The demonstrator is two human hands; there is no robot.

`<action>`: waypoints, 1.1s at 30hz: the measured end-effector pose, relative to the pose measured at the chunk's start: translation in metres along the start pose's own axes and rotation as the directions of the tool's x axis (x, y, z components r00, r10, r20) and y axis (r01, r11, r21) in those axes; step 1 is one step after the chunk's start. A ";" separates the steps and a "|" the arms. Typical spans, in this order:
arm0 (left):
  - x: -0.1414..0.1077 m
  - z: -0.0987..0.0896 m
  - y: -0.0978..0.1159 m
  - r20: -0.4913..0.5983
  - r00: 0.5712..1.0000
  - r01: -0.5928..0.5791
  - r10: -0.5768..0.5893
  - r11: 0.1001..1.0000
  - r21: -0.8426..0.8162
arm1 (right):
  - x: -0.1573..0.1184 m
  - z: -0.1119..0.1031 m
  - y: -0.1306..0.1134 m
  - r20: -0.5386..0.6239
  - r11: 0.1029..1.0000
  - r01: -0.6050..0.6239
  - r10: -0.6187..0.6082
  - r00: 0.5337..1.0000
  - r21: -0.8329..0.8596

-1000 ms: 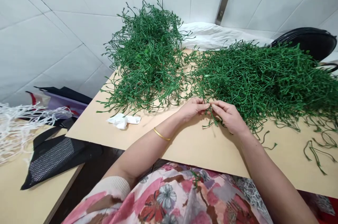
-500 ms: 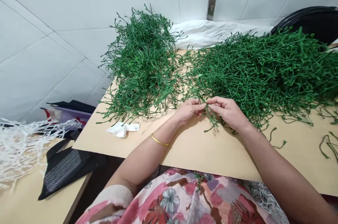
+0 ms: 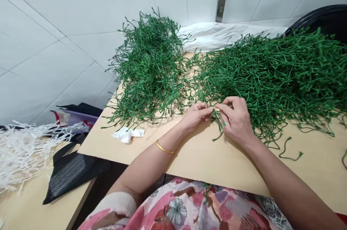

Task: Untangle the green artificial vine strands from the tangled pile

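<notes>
My left hand (image 3: 199,115) pinches a small bunch of green strands (image 3: 217,118) between thumb and forefinger, near the middle of the table. Close on its right, my right hand (image 3: 237,118) has its fingers bent around the same strands, thumb below and forefinger at the top. The strands' knotted ends hang down between both hands. Behind my left hand rises a tangled heap of green strands (image 3: 151,64). A longer heap of the same strands (image 3: 271,71) spreads behind and right of my right hand.
A crumpled white tissue (image 3: 128,134) lies on the wooden table (image 3: 108,147) at left. Loose green strands (image 3: 288,152) lie at right. White strands (image 3: 24,154) and a black mesh piece (image 3: 70,174) are on a lower left surface. White cloth (image 3: 206,35) runs along the wall.
My right hand has turned and curled more, its fingers now bent over the strands. My left hand keeps its pinch. The whole view has shifted slightly.
</notes>
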State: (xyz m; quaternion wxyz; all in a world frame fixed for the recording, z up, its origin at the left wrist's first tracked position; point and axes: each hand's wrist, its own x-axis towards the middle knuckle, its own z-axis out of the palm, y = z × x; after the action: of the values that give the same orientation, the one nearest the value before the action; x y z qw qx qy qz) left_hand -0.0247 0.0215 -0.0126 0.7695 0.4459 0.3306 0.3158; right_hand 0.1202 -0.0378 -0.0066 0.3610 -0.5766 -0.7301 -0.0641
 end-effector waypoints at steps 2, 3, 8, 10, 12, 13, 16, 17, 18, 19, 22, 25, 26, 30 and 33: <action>-0.001 0.003 -0.001 -0.030 0.999 -0.030 0.031 0.999 0.036 | 0.000 -0.003 -0.001 -0.052 0.998 -0.039 0.042 0.998 0.045; -0.001 0.004 -0.002 -0.045 0.998 -0.033 0.035 0.998 0.050 | -0.001 -0.005 -0.002 -0.079 0.993 -0.058 0.066 0.995 0.105; -0.001 0.006 -0.002 -0.088 0.996 -0.029 0.034 0.997 0.066 | -0.003 -0.007 -0.007 0.108 0.843 -0.282 0.261 0.959 0.459; -0.001 0.006 -0.002 -0.097 0.995 -0.031 0.037 0.997 0.069 | -0.003 -0.007 -0.007 0.219 0.764 -0.392 0.325 0.920 0.513; -0.002 0.006 -0.002 -0.096 0.994 -0.035 0.043 0.996 0.079 | -0.002 -0.007 -0.005 0.288 0.694 -0.464 0.364 0.886 0.550; -0.002 0.006 -0.001 -0.092 0.995 -0.038 0.046 0.995 0.088 | -0.002 -0.008 -0.004 0.321 0.657 -0.494 0.376 0.869 0.569; -0.003 0.008 -0.001 -0.092 0.994 -0.038 0.050 0.991 0.131 | 0.001 -0.008 0.001 0.436 0.537 -0.568 0.365 0.823 0.623; -0.003 0.008 -0.001 -0.094 0.994 -0.035 0.048 0.989 0.143 | 0.001 -0.008 0.002 0.472 0.506 -0.585 0.346 0.811 0.633; -0.003 0.009 -0.001 -0.093 0.995 -0.030 0.045 0.988 0.152 | 0.002 -0.007 0.003 0.504 0.480 -0.600 0.326 0.799 0.640; -0.003 0.009 -0.002 -0.091 0.995 -0.028 0.043 0.987 0.156 | 0.002 -0.007 0.003 0.527 0.456 -0.612 0.313 0.790 0.646; -0.002 0.008 -0.003 -0.072 0.997 -0.026 0.037 0.988 0.155 | 0.002 -0.004 0.001 0.541 0.411 -0.622 0.308 0.782 0.666; -0.002 0.006 -0.003 -0.045 0.999 -0.015 0.023 0.986 0.168 | 0.001 -0.001 0.000 0.556 0.407 -0.628 0.293 0.778 0.664; -0.002 0.005 -0.002 -0.027 1.000 -0.009 0.014 0.985 0.174 | 0.000 0.000 0.001 0.571 0.399 -0.637 0.285 0.770 0.659; -0.002 0.003 -0.001 0.032 0.999 0.004 -0.010 0.983 0.184 | 0.000 0.001 0.005 0.575 0.403 -0.636 0.278 0.770 0.658; -0.001 0.001 -0.001 0.016 1.000 0.004 -0.007 0.982 0.188 | 0.000 0.001 0.006 0.474 0.606 -0.529 0.266 0.839 0.595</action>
State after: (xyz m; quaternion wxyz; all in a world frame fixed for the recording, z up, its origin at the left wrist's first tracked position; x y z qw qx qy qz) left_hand -0.0243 0.0193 -0.0129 0.7277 0.5180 0.3539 0.2773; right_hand 0.1246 -0.0357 -0.0094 0.4272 -0.5451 -0.5982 0.4032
